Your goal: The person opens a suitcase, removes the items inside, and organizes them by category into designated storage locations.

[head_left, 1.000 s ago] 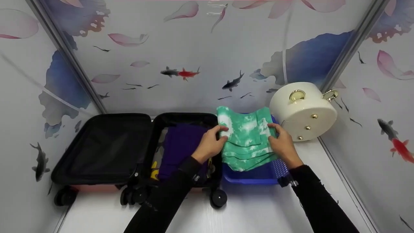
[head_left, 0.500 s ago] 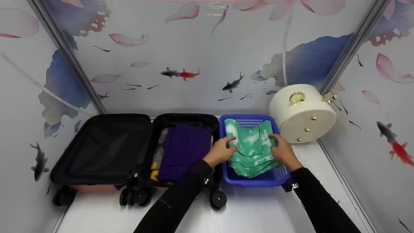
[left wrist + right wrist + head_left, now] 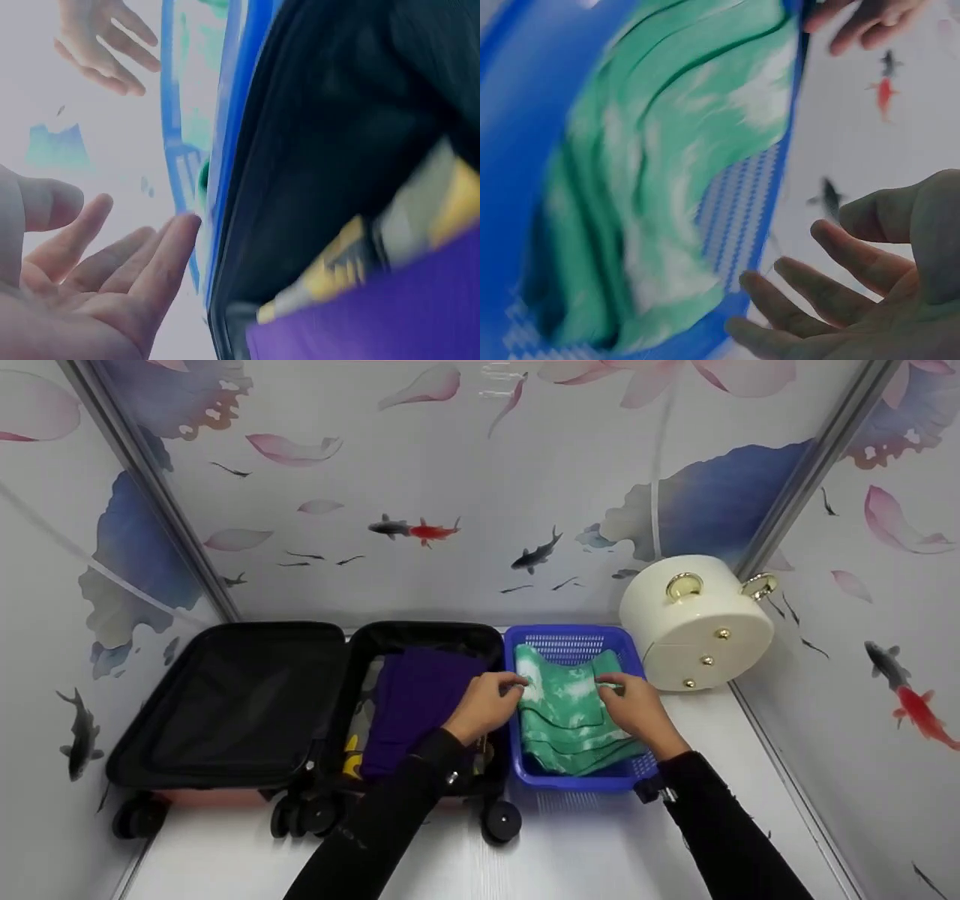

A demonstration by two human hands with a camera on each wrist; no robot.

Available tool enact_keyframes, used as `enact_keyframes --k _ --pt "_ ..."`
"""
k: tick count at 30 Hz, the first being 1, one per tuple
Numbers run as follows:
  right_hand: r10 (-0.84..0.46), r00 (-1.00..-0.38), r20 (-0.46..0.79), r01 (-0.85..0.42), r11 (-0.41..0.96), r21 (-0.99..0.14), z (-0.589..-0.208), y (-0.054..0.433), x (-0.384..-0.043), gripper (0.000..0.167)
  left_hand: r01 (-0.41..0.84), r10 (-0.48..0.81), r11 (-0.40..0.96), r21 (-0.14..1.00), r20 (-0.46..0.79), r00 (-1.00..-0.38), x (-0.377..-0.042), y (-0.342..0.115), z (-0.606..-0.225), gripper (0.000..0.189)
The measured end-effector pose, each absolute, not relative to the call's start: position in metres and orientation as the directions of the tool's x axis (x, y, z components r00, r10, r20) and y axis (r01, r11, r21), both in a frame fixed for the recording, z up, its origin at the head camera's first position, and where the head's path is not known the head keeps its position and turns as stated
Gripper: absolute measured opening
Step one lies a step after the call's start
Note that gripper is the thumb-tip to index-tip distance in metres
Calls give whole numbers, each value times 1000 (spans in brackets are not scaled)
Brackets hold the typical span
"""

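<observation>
A folded green-and-white tie-dye cloth (image 3: 566, 712) lies inside the blue plastic basket (image 3: 577, 784). My left hand (image 3: 484, 706) hovers by the basket's left rim, between it and the suitcase. Its fingers are spread and hold nothing in the left wrist view, where the hand (image 3: 112, 292) shows beside the rim. Over the basket's right side is my right hand (image 3: 639, 714), near the cloth's right edge. In the right wrist view this hand (image 3: 855, 292) has loose, parted fingers with nothing between them.
An open black-lined suitcase (image 3: 232, 712) lies left of the basket. Its right half holds folded purple fabric (image 3: 420, 705) over a yellow-and-grey patterned piece (image 3: 354, 757). A cream round case (image 3: 697, 622) with gold handles stands behind right. Patterned walls enclose the white surface (image 3: 570, 847).
Both hands lowered the green cloth from above the basket into it and let go. The hands have since drawn slightly up from the cloth.
</observation>
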State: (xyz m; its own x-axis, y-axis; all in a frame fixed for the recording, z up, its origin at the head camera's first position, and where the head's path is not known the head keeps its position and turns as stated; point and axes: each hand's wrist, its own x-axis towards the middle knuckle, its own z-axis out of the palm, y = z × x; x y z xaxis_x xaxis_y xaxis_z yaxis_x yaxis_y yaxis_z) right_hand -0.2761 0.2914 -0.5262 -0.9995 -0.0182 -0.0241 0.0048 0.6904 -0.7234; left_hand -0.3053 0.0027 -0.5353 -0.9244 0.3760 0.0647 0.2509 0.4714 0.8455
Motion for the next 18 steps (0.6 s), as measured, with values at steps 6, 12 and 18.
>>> enact_keyframes --k 6,12,18 --pt "-143 -988 -60 -3 403 -915 -516 231 -276 43 157 212 541 826 47 -976 -325 -55 -530 36" --pt "-259 -952 -163 129 141 -981 -522 178 -284 59 -28 -28 626 779 -13 -1000 -343 -109 -540 44" --pt "-335 -905 -262 179 257 -950 -538 136 -291 63 -97 -62 714 694 -76 -995 -383 -167 -604 54"
